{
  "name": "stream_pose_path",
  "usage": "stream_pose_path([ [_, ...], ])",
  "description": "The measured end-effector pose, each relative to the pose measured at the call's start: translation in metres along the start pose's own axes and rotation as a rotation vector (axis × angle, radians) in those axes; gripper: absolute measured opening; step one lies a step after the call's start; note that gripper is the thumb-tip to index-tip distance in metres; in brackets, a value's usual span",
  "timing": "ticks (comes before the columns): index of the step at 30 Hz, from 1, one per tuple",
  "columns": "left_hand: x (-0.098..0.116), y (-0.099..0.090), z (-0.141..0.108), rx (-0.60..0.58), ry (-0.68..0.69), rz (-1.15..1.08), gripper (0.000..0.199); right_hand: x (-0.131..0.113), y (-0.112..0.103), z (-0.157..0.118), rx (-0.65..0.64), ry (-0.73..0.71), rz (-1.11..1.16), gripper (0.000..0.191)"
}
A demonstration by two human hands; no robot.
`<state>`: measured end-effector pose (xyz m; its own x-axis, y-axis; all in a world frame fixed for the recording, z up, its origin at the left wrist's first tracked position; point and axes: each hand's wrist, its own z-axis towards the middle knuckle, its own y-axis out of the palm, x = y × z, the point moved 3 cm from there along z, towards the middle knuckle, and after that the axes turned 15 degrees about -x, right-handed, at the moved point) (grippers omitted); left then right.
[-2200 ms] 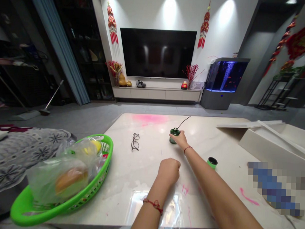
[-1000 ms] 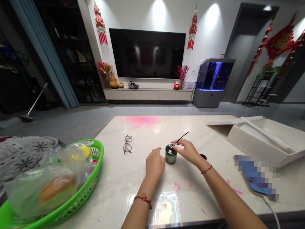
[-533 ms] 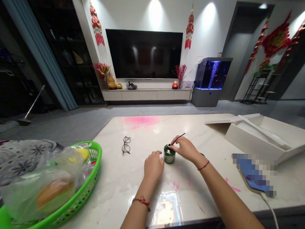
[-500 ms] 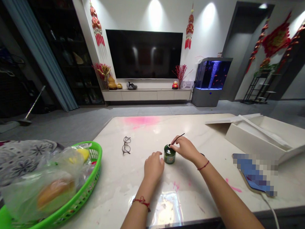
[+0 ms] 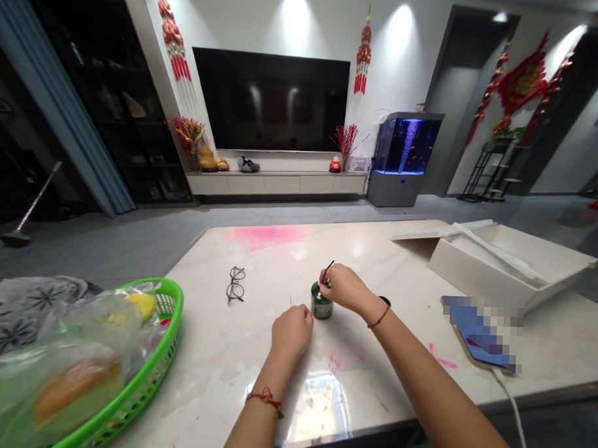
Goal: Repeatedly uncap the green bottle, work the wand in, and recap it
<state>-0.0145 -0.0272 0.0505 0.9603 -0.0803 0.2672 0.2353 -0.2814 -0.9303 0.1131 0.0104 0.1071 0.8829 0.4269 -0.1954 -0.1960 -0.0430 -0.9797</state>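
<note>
Bottle [image 5: 321, 310], green, stands below frame centre on the worktop [image 5: 216, 358]; I see the right hand [image 5: 346, 288], fingers clamped on a dark stick [image 5: 329, 268], at its mouth; the left hand [image 5: 291, 330], fingers curled together, lower-left.

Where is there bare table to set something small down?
Between the green basket and the left hand, though smudged; also beyond the right hand, left of the white box. Crowded: around the green jar, with both hands close, and where the phone nears the box.
</note>
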Motion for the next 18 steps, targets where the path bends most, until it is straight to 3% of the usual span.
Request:
stream_pose_path([
  [9, 0.001, -0.004, -0.003, -0.026, -0.007, 0.005, 0.028, 0.009, -0.002, 0.0, 0.034, -0.042, 0.343, 0.011],
  [18, 0.002, -0.003, -0.003, -0.042, -0.014, 0.009, 0.029, 0.014, -0.016, -0.004, 0.178, -0.095, 0.35, 0.015],
])
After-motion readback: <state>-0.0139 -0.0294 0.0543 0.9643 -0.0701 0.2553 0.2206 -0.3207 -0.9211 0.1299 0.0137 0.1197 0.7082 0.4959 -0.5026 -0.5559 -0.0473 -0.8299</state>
